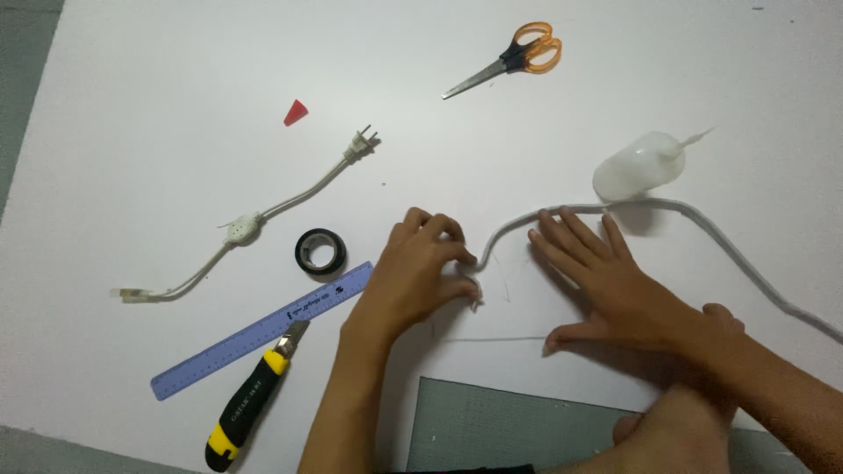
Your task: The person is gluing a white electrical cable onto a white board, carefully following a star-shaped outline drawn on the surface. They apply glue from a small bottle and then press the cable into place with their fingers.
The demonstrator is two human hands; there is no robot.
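Observation:
My left hand (420,268) rests on the white table (176,105), its fingers curled and pinching the end of a long pale strip (720,237) near the table's middle. The strip curves up from that end, runs right past a translucent squeeze bottle (637,167) and trails off toward the right edge. My right hand (606,276) lies flat with fingers spread, its fingertips pressing on the strip just right of the bend. A thin pale sliver (496,339) lies on the table between my two wrists.
Orange-handled scissors (514,57) lie at the back. A white power cord with plug (263,219), a small red cap (296,112), a black tape roll (320,251), a blue ruler (263,330) and a yellow-black utility knife (250,404) lie left. A grey cutting mat (509,430) sits near me.

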